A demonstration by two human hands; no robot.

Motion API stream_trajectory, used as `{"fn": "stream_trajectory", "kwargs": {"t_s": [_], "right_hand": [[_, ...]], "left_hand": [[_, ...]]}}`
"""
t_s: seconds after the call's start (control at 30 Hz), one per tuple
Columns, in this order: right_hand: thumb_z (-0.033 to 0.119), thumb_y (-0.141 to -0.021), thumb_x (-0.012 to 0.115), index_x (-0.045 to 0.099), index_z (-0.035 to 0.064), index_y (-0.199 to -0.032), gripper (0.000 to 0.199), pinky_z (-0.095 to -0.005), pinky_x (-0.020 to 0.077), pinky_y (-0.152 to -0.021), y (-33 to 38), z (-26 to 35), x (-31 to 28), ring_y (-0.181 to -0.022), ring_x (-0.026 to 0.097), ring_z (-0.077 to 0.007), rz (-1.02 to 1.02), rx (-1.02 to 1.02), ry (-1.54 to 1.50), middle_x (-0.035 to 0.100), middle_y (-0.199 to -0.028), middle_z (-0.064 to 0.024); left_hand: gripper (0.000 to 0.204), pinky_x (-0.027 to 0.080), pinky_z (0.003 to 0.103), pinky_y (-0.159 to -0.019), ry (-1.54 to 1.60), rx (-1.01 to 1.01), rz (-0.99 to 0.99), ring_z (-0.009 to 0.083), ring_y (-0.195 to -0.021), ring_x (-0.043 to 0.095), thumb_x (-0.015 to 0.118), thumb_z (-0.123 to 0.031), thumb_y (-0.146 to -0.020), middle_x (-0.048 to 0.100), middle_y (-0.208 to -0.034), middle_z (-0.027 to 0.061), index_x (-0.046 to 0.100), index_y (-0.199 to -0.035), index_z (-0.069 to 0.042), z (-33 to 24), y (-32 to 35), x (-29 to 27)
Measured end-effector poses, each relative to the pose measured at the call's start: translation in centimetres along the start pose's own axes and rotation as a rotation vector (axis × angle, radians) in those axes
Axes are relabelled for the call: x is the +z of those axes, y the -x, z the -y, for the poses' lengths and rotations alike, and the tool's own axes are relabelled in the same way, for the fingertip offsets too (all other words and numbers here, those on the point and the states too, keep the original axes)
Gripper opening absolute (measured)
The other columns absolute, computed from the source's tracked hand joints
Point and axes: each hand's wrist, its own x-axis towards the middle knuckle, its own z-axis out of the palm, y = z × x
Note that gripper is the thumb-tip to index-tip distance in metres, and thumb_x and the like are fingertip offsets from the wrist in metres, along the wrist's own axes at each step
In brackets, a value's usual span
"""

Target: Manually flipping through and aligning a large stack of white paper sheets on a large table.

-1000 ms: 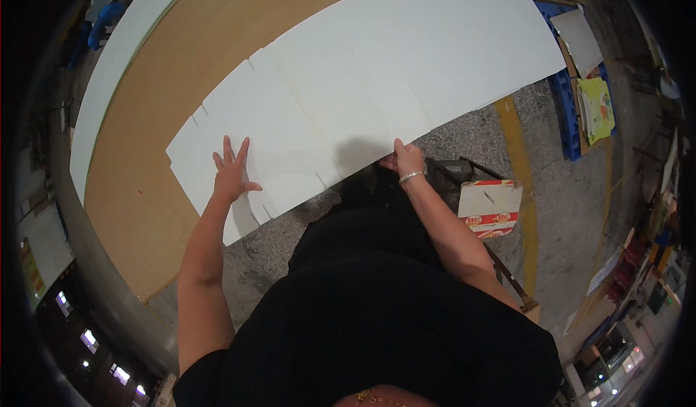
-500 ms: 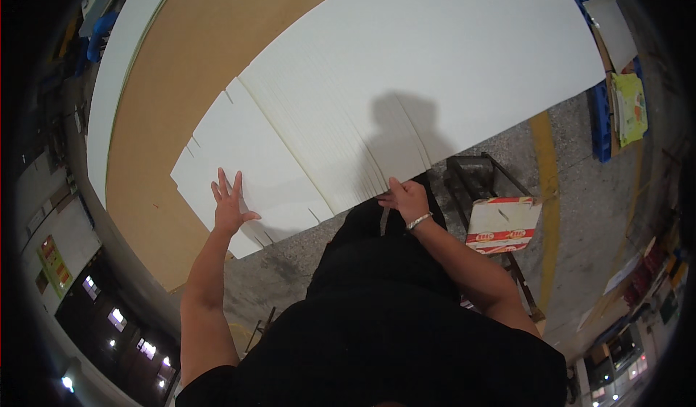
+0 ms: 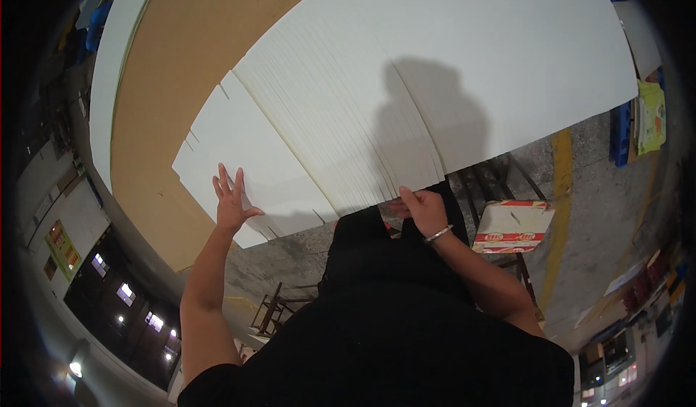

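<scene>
A fanned stack of white cardboard sheets (image 3: 522, 51) spreads across in front of me, its overlapping edges forming narrow steps in the middle. At the left, the lowest visible sheet (image 3: 217, 135) has short slits along its edges. My left hand (image 3: 232, 207) rests on that sheet near its near edge, with fingers spread and thumb out. At the near edge of the fanned part, my right hand (image 3: 426, 211) has its thumb at the rim and its fingers beneath, gripping the sheets' edge. Its fingertips are partly hidden.
Brown board (image 3: 167, 95) lies under the white sheets to the left. A stool (image 3: 513, 227) topped with red-and-white printed cardboard stands right of my legs. Beyond the stack at right are a blue pallet (image 3: 620, 135) and a yellow-green package (image 3: 652, 117). A dark metal frame (image 3: 279, 307) stands lower left.
The view has shifted a little. My right hand and the sheets' right side appear farther right, and the fan looks slightly wider. My left hand stays spread in nearly the same place.
</scene>
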Motion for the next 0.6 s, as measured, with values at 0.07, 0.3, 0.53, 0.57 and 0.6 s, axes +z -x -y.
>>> {"fn": "stream_trajectory", "kwargs": {"t_s": [0.07, 0.3, 0.53, 0.57, 0.6], "right_hand": [[0.032, -0.093, 0.058, 0.067, -0.0044, -0.081, 0.039, -0.0251, 0.0524, -0.059, 1.1, 1.8, -0.6, -0.068, 0.068, -0.018, -0.021, 0.043, 0.034, 0.069, -0.074, -0.0123], [0.015, -0.084, 0.065, 0.065, 0.0019, -0.097, 0.018, -0.035, 0.0483, -0.061, 2.6, 5.9, -0.1, -0.063, 0.056, -0.0244, -0.47, -0.707, 0.595, 0.057, -0.075, -0.0098], [0.01, -0.078, 0.068, 0.057, 0.0009, -0.12, 0.044, -0.0379, 0.0452, -0.079, 0.6, 4.1, 1.8, -0.088, 0.052, -0.0298, -0.717, -0.914, 1.033, 0.052, -0.099, -0.013], [0.01, -0.078, 0.068, 0.057, 0.0009, -0.119, 0.044, -0.0381, 0.0455, -0.078, 0.7, 4.0, 1.9, -0.085, 0.052, -0.0293, -0.723, -0.939, 1.012, 0.052, -0.098, -0.0123], [0.01, -0.078, 0.068, 0.057, 0.0009, -0.119, 0.044, -0.0381, 0.0455, -0.078, 1.0, 3.8, 2.2, -0.085, 0.052, -0.0293, -0.716, -0.942, 1.013, 0.052, -0.098, -0.0123]], "left_hand": [[0.13, 0.03, 0.057, -0.107, 0.021, 0.007, 0.002, 0.0556, -0.135, 0.004, 0.086, -0.043, -0.041, -0.01, -0.154, 0.0187, 0.016, -0.149, -0.025, 0.0, 0.2, 0.2], [0.131, 0.034, 0.057, -0.104, 0.02, 0.044, -0.044, 0.0563, -0.134, 0.005, 0.087, -0.04, -0.041, -0.01, -0.154, 0.0201, 0.015, -0.149, -0.025, 0.2, 0.3, -0.1], [0.131, 0.038, 0.056, -0.102, 0.036, -0.013, -0.015, 0.056, -0.134, 0.006, 0.088, -0.036, -0.04, -0.01, -0.154, 0.0177, 0.015, -0.149, -0.028, -0.2, 0.4, -0.1], [0.131, 0.039, 0.056, -0.101, 0.022, -0.001, -0.029, 0.056, -0.134, 0.006, 0.088, -0.037, -0.04, -0.009, -0.154, 0.0175, 0.015, -0.149, -0.029, -0.2, 0.5, 0.0], [0.13, 0.039, 0.056, -0.101, 0.008, 0.012, -0.042, 0.056, -0.134, 0.006, 0.087, -0.037, -0.04, -0.009, -0.154, 0.0173, 0.015, -0.149, -0.029, -0.3, 0.5, -0.1]]}}
